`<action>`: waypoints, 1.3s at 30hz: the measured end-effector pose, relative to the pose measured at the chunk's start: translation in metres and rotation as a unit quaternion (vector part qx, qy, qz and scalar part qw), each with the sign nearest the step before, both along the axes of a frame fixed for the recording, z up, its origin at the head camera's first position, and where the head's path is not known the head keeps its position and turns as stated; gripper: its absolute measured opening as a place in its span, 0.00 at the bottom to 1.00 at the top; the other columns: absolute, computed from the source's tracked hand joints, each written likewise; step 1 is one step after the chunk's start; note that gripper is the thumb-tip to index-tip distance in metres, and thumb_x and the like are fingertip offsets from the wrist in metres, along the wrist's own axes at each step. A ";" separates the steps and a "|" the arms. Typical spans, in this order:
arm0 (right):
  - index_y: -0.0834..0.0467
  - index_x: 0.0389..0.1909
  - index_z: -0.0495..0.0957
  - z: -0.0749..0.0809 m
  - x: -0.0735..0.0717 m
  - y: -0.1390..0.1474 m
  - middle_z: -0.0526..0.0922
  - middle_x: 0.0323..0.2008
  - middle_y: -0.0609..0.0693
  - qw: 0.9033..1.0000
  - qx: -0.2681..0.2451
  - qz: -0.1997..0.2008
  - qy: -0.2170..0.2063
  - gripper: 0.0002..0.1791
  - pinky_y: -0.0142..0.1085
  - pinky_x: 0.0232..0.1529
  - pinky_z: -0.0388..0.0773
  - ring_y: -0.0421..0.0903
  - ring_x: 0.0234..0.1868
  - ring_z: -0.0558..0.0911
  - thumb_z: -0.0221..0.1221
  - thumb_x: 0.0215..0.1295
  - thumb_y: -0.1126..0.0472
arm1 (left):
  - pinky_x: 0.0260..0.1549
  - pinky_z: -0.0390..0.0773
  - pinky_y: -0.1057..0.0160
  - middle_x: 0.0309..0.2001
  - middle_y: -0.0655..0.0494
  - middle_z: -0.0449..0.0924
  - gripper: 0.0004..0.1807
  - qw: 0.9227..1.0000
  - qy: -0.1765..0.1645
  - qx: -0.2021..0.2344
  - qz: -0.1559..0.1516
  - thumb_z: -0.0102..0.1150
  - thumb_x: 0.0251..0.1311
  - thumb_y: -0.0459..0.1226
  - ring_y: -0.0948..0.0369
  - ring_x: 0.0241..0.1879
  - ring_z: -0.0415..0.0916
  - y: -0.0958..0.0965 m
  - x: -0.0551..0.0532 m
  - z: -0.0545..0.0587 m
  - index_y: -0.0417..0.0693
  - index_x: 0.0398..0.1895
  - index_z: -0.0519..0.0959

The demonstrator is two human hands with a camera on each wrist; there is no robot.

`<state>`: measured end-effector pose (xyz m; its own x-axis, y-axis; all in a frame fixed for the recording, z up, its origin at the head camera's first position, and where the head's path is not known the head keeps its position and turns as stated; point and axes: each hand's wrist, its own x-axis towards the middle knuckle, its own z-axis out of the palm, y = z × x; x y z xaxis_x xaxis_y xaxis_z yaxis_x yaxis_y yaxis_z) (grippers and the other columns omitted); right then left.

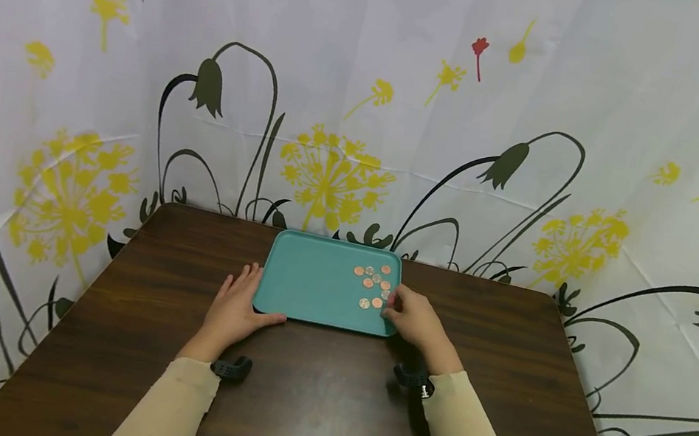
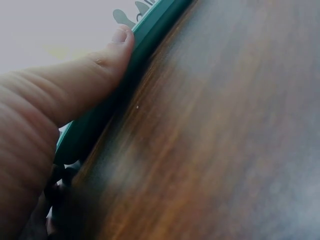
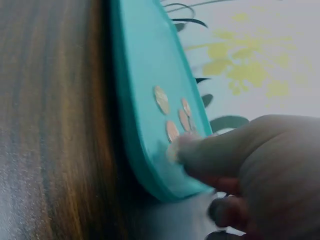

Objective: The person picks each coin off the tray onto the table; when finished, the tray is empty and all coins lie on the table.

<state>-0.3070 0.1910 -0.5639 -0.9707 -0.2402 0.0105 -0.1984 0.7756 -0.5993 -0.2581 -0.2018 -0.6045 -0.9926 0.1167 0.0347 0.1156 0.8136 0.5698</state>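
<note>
A teal tray (image 1: 307, 279) lies near the far edge of the table, with several copper and silver-coloured coins (image 1: 368, 282) spread over its right part. My left hand (image 1: 234, 313) rests at the tray's front left corner, fingers straight and spread. Its thumb (image 2: 107, 62) lies against the rim in the left wrist view. Over the tray's right end, my right hand (image 1: 417, 321) pinches a coin (image 3: 172, 151) between thumb and fingertips, close above the tray floor. Other coins (image 3: 161, 99) lie flat just beyond those fingertips in the right wrist view.
The dark wooden table (image 1: 323, 408) extends toward me and to both sides of the tray. Behind it hangs a white curtain (image 1: 374, 43) with printed flowers. Each wrist wears a black band (image 1: 231, 368).
</note>
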 end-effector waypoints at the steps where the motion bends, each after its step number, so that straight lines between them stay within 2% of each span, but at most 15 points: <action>1: 0.55 0.43 0.81 -0.001 -0.002 0.004 0.84 0.36 0.50 0.999 -0.027 -0.015 0.013 0.09 0.38 0.36 0.77 0.46 0.35 0.80 0.72 0.73 0.60 | 0.87 0.36 0.35 0.90 0.39 0.42 0.71 1.000 0.002 0.000 0.000 0.75 0.57 0.69 0.41 0.90 0.39 0.000 0.000 0.000 0.41 0.90 0.48; 3: 0.54 0.45 0.83 -0.004 -0.007 0.015 0.87 0.37 0.51 0.994 -0.080 -0.062 0.043 0.08 0.36 0.36 0.78 0.46 0.36 0.82 0.73 0.73 0.58 | 0.87 0.36 0.35 0.90 0.38 0.42 0.71 1.000 0.007 0.002 -0.001 0.75 0.57 0.68 0.41 0.90 0.40 0.000 0.000 0.001 0.40 0.90 0.48; 5: 0.55 0.44 0.85 -0.008 -0.014 0.028 0.88 0.37 0.52 0.983 -0.125 -0.116 0.071 0.09 0.35 0.35 0.77 0.45 0.35 0.82 0.73 0.72 0.56 | 0.87 0.36 0.35 0.90 0.39 0.42 0.71 1.000 0.009 0.003 -0.002 0.75 0.57 0.68 0.41 0.90 0.40 0.000 -0.001 0.001 0.41 0.90 0.48; 7: 0.55 0.43 0.87 -0.013 -0.021 0.042 0.89 0.38 0.52 0.971 -0.162 -0.155 0.077 0.09 0.33 0.34 0.77 0.44 0.35 0.82 0.73 0.72 0.54 | 0.87 0.36 0.35 0.90 0.38 0.42 0.71 1.000 0.009 0.004 -0.002 0.75 0.57 0.68 0.41 0.90 0.40 0.000 0.000 0.001 0.40 0.90 0.48; 8: 0.56 0.43 0.88 -0.016 -0.024 0.048 0.89 0.38 0.52 0.966 -0.184 -0.166 0.069 0.10 0.32 0.34 0.76 0.42 0.35 0.81 0.73 0.73 0.54 | 0.87 0.36 0.35 0.90 0.38 0.42 0.71 1.000 0.008 0.004 -0.002 0.75 0.57 0.68 0.41 0.90 0.40 0.000 0.000 0.001 0.40 0.90 0.48; 13: 0.60 0.46 0.87 -0.028 -0.033 0.071 0.83 0.34 0.51 0.937 -0.284 -0.203 -0.009 0.13 0.30 0.23 0.70 0.38 0.22 0.71 0.71 0.75 0.54 | 0.87 0.37 0.35 0.90 0.39 0.42 0.70 1.000 0.003 0.004 0.003 0.77 0.57 0.67 0.41 0.90 0.40 0.001 0.002 0.001 0.40 0.90 0.49; 16: 0.62 0.45 0.86 -0.031 -0.035 0.075 0.82 0.31 0.51 0.928 -0.296 -0.224 -0.027 0.13 0.30 0.19 0.68 0.38 0.19 0.69 0.71 0.75 0.55 | 0.87 0.37 0.35 0.90 0.39 0.42 0.70 1.000 0.003 0.004 0.003 0.76 0.57 0.67 0.41 0.90 0.40 0.002 0.002 0.001 0.40 0.90 0.49; 21: 0.61 0.41 0.87 -0.030 -0.037 0.067 0.84 0.28 0.46 0.936 -0.233 -0.263 -0.008 0.13 0.31 0.25 0.73 0.40 0.25 0.76 0.73 0.72 0.54 | 0.87 0.37 0.35 0.90 0.39 0.42 0.70 1.000 -0.001 0.001 0.003 0.76 0.58 0.67 0.41 0.90 0.40 0.002 0.002 0.001 0.40 0.90 0.49; 24: 0.58 0.38 0.88 -0.029 -0.037 0.060 0.83 0.27 0.44 0.937 -0.193 -0.290 0.009 0.12 0.33 0.27 0.74 0.41 0.26 0.77 0.74 0.71 0.53 | 0.87 0.37 0.35 0.90 0.39 0.42 0.70 1.000 0.002 -0.003 0.001 0.76 0.58 0.67 0.41 0.90 0.40 0.001 0.001 0.002 0.40 0.90 0.49; 27: 0.57 0.37 0.88 -0.030 -0.039 0.056 0.84 0.27 0.44 0.936 -0.177 -0.303 0.023 0.11 0.34 0.28 0.74 0.42 0.25 0.78 0.74 0.70 0.53 | 0.87 0.37 0.34 0.90 0.38 0.43 0.70 1.000 0.009 -0.005 0.001 0.75 0.58 0.68 0.40 0.90 0.41 0.001 0.000 0.004 0.40 0.90 0.49; 32: 0.58 0.42 0.91 -0.033 -0.038 0.057 0.89 0.33 0.51 0.945 -0.159 -0.285 0.029 0.14 0.35 0.30 0.75 0.45 0.29 0.79 0.70 0.75 0.50 | 0.87 0.37 0.34 0.90 0.38 0.43 0.71 1.000 0.003 0.002 0.002 0.75 0.57 0.69 0.40 0.90 0.41 0.001 0.001 0.003 0.40 0.90 0.49; 39: 0.54 0.51 0.93 -0.034 -0.036 0.059 0.91 0.51 0.56 0.967 -0.135 -0.214 0.023 0.16 0.48 0.52 0.80 0.55 0.49 0.85 0.66 0.79 0.47 | 0.87 0.37 0.34 0.90 0.38 0.43 0.70 1.000 0.004 -0.001 0.001 0.75 0.57 0.68 0.40 0.90 0.41 0.002 0.001 0.001 0.40 0.90 0.49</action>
<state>-0.3430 0.2503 -0.5976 -0.9775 0.2017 0.0613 0.0761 0.6092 -0.7894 -0.2575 -0.2000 -0.6034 -0.9924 0.1157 0.0427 0.1194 0.8148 0.5673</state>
